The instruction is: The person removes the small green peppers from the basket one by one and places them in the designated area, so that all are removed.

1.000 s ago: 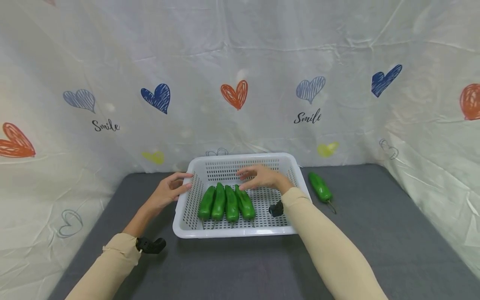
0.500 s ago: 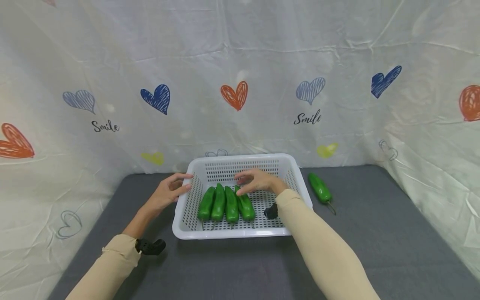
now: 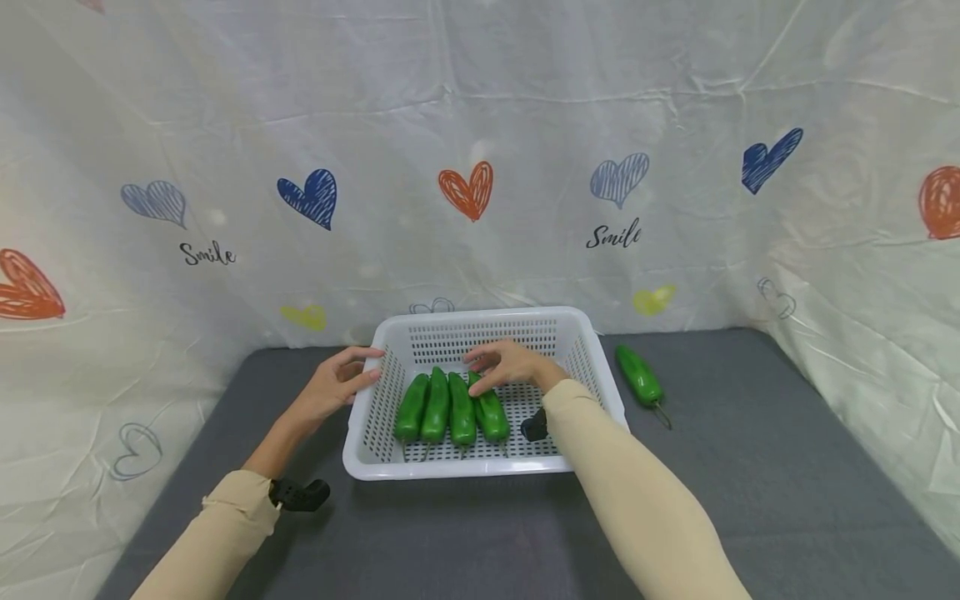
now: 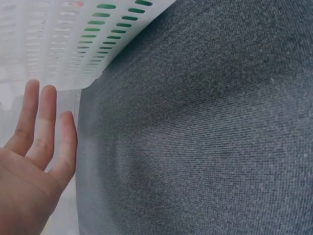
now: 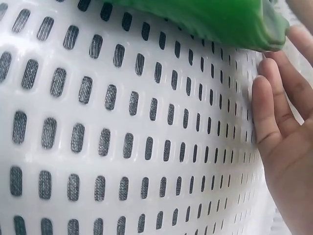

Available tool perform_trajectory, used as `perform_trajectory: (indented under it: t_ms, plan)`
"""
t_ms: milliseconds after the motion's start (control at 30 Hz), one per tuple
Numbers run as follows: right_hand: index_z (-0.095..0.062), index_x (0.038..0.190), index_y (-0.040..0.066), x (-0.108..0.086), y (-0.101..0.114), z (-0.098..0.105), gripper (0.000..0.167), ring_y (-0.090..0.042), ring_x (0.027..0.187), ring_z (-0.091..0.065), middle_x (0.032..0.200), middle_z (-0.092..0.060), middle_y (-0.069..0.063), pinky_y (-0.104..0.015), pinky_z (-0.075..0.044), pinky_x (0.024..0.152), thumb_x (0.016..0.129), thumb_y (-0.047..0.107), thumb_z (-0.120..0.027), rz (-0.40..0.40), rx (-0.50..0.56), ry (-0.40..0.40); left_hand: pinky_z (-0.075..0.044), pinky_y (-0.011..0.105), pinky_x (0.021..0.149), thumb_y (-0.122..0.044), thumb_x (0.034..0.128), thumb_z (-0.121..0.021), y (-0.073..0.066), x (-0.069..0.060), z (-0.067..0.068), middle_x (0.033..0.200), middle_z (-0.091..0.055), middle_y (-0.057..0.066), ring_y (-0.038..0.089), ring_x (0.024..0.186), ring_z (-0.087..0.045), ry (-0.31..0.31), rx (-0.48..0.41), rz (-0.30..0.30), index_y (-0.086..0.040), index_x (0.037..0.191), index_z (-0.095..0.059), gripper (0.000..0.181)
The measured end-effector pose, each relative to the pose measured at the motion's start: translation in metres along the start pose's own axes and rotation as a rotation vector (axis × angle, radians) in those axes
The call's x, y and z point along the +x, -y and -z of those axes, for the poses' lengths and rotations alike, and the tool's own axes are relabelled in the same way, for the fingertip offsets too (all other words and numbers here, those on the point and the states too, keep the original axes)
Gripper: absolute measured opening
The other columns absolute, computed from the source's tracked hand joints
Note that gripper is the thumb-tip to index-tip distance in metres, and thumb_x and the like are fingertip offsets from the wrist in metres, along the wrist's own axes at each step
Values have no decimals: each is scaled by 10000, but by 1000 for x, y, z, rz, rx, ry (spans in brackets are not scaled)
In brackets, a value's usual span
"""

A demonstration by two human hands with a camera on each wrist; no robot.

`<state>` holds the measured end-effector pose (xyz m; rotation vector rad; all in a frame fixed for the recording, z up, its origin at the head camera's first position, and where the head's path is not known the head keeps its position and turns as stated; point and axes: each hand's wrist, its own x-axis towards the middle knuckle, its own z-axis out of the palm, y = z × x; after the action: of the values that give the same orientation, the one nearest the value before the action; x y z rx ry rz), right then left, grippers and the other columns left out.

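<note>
Several green peppers [image 3: 437,406] lie side by side in a white perforated plastic basket [image 3: 450,468], stems toward the near side. My left hand [image 3: 337,385] rests at the basket's left rim, thumb and index finger over the edge. In the left wrist view, the other fingers [image 4: 47,105] extend loosely outside the wall. Inside the basket, my right hand [image 3: 512,365] is at the far tip of the rightmost pepper [image 3: 491,414], thumb and fingers apart. In the right wrist view, its fingertips are close to the pepper's tip [image 5: 274,29]; contact is unclear.
Another green pepper [image 3: 639,375] lies on the dark grey cloth [image 3: 720,450] to the right of the basket. A white curtain [image 3: 540,100] with printed hearts hangs behind the table.
My right hand has shifted a little left and down, over the rightmost pepper's tip. The left hand keeps its place at the rim, and the peppers stay put.
</note>
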<state>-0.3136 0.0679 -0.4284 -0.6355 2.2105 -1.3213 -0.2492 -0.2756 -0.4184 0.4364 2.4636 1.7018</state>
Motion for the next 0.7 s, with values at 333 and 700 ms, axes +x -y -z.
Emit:
perform_trajectory:
  t_ms: [333, 700]
  plan:
    - [-648, 1346, 27, 1, -1, 1, 555, -258, 1190, -591, 1325, -642, -76, -375, -470, 996, 842, 125, -860, 25, -45, 5, -586, 450, 746, -208, 1014, -674, 1, 0, 0, 1375, -522, 305, 356, 1063, -649, 0, -37, 32, -49, 1453, -502, 497]
    - [-709, 1260, 33, 2, -1, 2, 493, -251, 1208, -589, 1265, -673, -49, -402, -447, 1029, 818, 161, -885, 28, -83, -62, -587, 449, 744, -205, 1011, -679, 0, 0, 0, 1378, -517, 308, 347, 1049, -654, -3, -29, 42, -47, 1447, -505, 495]
